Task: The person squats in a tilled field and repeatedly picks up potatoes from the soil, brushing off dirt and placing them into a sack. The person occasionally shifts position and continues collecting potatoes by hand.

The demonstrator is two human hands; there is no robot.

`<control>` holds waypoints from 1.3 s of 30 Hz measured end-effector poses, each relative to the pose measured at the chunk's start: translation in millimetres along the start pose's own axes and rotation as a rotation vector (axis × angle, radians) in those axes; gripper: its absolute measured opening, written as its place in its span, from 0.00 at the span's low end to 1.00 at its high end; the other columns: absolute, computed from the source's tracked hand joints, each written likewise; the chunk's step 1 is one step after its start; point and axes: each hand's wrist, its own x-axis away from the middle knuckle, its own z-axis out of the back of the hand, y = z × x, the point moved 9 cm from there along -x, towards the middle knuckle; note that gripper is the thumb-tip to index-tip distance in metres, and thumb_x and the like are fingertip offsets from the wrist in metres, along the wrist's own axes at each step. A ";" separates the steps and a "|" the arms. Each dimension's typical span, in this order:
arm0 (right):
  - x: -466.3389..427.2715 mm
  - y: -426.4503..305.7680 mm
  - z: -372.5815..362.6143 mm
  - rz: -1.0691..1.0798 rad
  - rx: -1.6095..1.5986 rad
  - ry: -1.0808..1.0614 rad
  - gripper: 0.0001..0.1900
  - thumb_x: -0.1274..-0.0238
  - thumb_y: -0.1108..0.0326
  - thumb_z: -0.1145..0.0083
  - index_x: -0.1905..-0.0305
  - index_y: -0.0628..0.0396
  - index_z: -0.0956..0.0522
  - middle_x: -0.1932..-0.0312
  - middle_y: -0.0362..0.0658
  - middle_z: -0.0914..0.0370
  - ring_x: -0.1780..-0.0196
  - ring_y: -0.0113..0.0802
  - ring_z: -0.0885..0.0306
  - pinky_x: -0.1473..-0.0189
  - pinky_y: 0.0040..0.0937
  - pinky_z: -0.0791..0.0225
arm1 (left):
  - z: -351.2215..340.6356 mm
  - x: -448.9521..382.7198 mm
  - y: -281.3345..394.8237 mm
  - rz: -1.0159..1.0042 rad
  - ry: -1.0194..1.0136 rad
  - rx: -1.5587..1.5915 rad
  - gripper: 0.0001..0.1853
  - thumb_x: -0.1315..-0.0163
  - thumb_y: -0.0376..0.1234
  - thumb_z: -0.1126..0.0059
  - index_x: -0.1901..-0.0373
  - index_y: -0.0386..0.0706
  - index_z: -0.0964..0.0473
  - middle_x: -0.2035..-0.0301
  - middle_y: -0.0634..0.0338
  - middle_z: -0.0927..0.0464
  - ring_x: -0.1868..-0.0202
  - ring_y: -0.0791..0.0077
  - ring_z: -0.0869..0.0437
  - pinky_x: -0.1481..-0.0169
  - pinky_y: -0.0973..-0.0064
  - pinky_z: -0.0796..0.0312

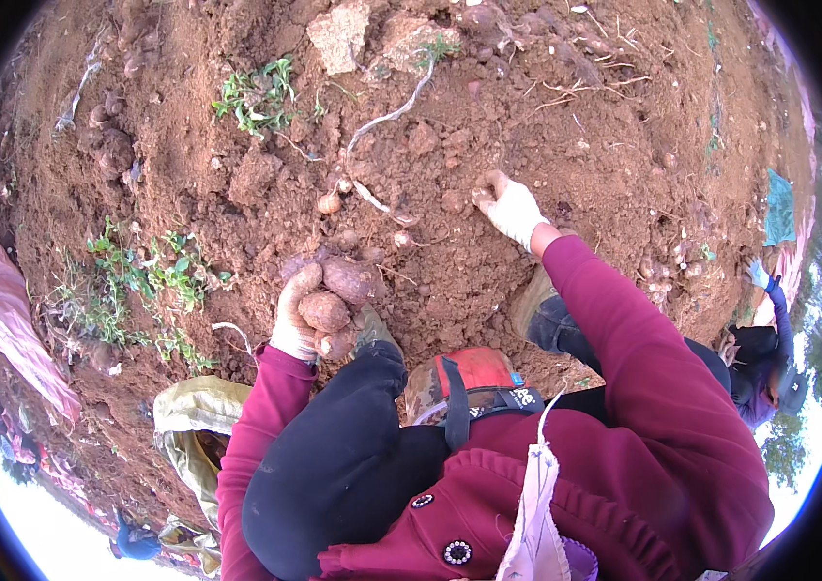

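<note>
My left hand (297, 312), in a dirt-stained light glove, is closed around several reddish-brown tubers (325, 311) caked with soil, low over the ground at centre left. Out over the reddish soil, right of centre, is my right hand (507, 207) in a whitish glove; its fingers are bent and touch or hover just above the dirt, and whether they pinch anything cannot be told. Between the hands lie a small round tuber (402, 238) and a pale dry stem (382, 205). A small orange-brown tuber (329, 202) rests above my left hand.
An open yellowish woven sack (197, 407) stands beside my left arm. Green weeds (142, 276) grow at left, near a pink sheet (4, 305). More tubers (112, 149) lie at upper left. A co-worker (767, 363) crouches at far right; another person (133, 541) is at lower left.
</note>
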 end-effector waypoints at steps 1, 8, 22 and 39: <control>5.8 -14.6 2.4 -0.004 -0.197 0.002 0.16 0.34 0.60 0.40 0.45 0.53 0.25 0.59 0.49 0.17 0.53 0.38 0.17 0.49 0.36 0.25 | -3.6 -2.7 -3.1 0.030 -0.047 0.042 0.40 0.40 0.51 0.41 0.31 0.39 0.39 0.41 0.37 0.28 0.54 0.46 0.14 0.70 0.67 0.15; 51.8 -136.9 12.3 0.421 -0.545 -0.304 0.18 0.31 0.60 0.42 0.41 0.55 0.25 0.56 0.50 0.17 0.51 0.42 0.17 0.45 0.34 0.27 | -8.8 -5.4 -27.3 0.177 -0.080 0.004 0.42 0.47 0.50 0.37 0.34 0.36 0.36 0.48 0.44 0.24 0.57 0.47 0.14 0.67 0.64 0.17; -94.2 20.2 112.3 0.037 0.273 0.085 0.23 0.40 0.57 0.40 0.41 0.50 0.27 0.46 0.58 0.21 0.41 0.56 0.24 0.39 0.44 0.30 | 11.2 1.8 3.5 0.013 -0.006 0.163 0.39 0.42 0.50 0.39 0.33 0.38 0.37 0.44 0.39 0.25 0.54 0.46 0.14 0.72 0.66 0.15; -16.0 -59.3 -50.3 0.161 0.426 -0.229 0.28 0.41 0.57 0.41 0.37 0.54 0.30 0.39 0.61 0.32 0.45 0.59 0.22 0.42 0.47 0.26 | 0.1 20.0 11.7 -0.093 -0.147 0.260 0.37 0.39 0.52 0.42 0.33 0.42 0.37 0.41 0.38 0.28 0.51 0.41 0.16 0.70 0.66 0.15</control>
